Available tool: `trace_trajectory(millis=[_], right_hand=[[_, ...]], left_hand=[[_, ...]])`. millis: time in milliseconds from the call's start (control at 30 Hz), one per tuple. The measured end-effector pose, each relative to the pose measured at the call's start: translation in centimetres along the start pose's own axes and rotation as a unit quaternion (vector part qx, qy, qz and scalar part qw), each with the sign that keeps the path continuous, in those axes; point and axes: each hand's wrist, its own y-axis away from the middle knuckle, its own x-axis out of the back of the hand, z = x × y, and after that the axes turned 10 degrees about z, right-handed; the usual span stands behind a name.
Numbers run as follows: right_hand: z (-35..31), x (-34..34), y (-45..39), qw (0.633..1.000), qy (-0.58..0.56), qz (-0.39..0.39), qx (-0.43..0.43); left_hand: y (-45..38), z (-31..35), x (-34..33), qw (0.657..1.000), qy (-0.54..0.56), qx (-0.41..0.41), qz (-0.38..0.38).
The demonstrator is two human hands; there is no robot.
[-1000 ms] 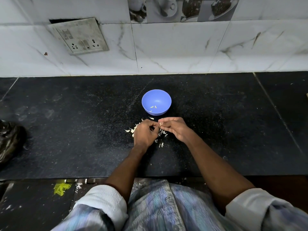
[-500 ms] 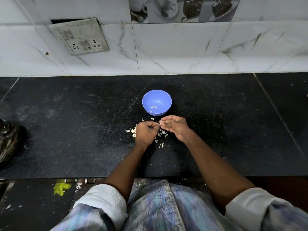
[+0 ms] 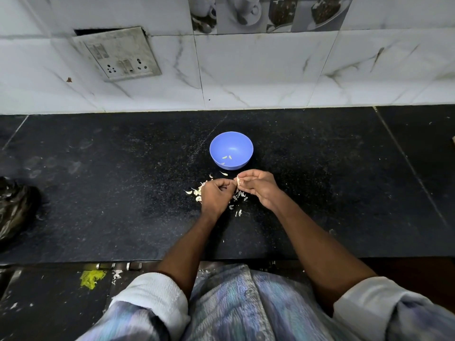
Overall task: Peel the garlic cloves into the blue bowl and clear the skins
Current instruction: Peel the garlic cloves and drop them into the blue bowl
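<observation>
Right hand (image 3: 258,187) pinches a garlic clove (image 3: 238,180) at its fingertips, fingers curled round it, palm turned up. Left hand (image 3: 216,194) is a loose fist, knuckles up, its thumb and forefinger meeting the clove from 9 o'clock; whether they actually grip the clove or a bit of skin on it, can't tell. Both hands sit low over the black counter (image 3: 123,193), fingertips touching at the clove.

Blue bowl (image 3: 231,150) stands at 12 o'clock from the hands, just beyond them, not touching. Few pale peeled bits lie on its bottom (image 3: 227,157).

Skins (image 3: 197,193) are scattered on the counter under and around the hands: a cluster at 9 o'clock of the left hand, more between the wrists toward 6 o'clock, one stray piece near the bowl's base.

Elsewhere: dark crumpled bag (image 3: 14,207) at the far 9 o'clock edge of the counter, well apart. Switch plate (image 3: 120,54) on the tiled wall at 11 o'clock, tilted. Yellow-green scrap (image 3: 92,278) on the floor at 7 o'clock, below the counter edge. Rolled white sleeves (image 3: 157,295) at the bottom of view.
</observation>
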Motion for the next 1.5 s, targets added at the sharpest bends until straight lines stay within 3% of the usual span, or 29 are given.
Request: trace_trajectory(millis=[233,600,767,967,1267,1400,1500], right_hand=[[0.1,-0.6,0.2,0.999,0.038,-0.015,0.025],[-0.1,-0.7,-0.1,0.991,-0.062,-0.044,-0.111],[-0.2,-0.8,-0.2,0.994,-0.031,-0.030,-0.101],[-0.9,-0.4,-0.2,0.997,-0.006,-0.006,-0.082],[-0.7,-0.2,-0.5,0.996,-0.003,-0.034,-0.086],[-0.4,-0.6,-0.4,0.997,0.074,-0.015,0.003],[0.0,-1.3,-0.7,0.989,0.112,0.029,0.090]], left_hand=[[-0.3,0.0,0.1,0.999,0.044,0.018,0.002],[-0.3,0.4,0.2,0.995,0.090,0.025,0.041],[-0.2,0.5,0.3,0.995,0.100,0.025,0.018],[-0.3,0.4,0.7,0.997,0.028,-0.063,0.021],[-0.6,0.6,0.8,0.991,-0.052,-0.115,0.035],[-0.7,0.6,0.1,0.999,-0.029,-0.032,0.033],[-1.2,1.5,-0.7,0.984,0.107,0.135,0.044]])
